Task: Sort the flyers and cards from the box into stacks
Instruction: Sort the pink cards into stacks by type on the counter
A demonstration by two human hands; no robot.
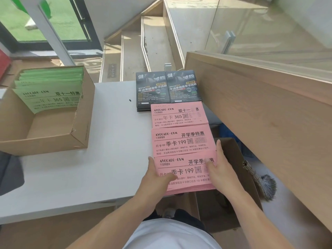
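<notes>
Closest to the camera is the person's white shirt [172, 234], with both forearms reaching out to a stack of pink flyers [186, 174] at the near right edge of the white table [107, 150]. Top sheet reads "AVOCADO·GYM" and "季卡 199", plus a QR code; part of the heading is hidden under the fingers. Left hand [155, 177] sits on the stack's left edge, fingers along the side and thumb laid flat on top. Right hand [218, 167] does the same on the right edge, fingers straight, thumb resting on the paper. So both hands are flat and pressing in from either side, not pinching anything.

Just behind it is a second pink stack [181, 140], same "AVOCADO·GYM", headed "开学季特惠" with "月卡 99 季卡 199". Behind that, a third pink stack [178, 115] says "年卡 365". At the far end two piles of black flyers [168, 88] sit side by side, with "牛油果健身年卡活动" and "588" on them.

Over on the left of the table is an open cardboard box [79, 126] with green flyers [52, 87] leaning inside, printed "AVOCADO·GYM", "双十一特惠" and "年卡 365". Another brown carton [239, 178] sits down low on the right by the wooden counter [260, 114], and a small broom [262, 182] is lying beside it.
</notes>
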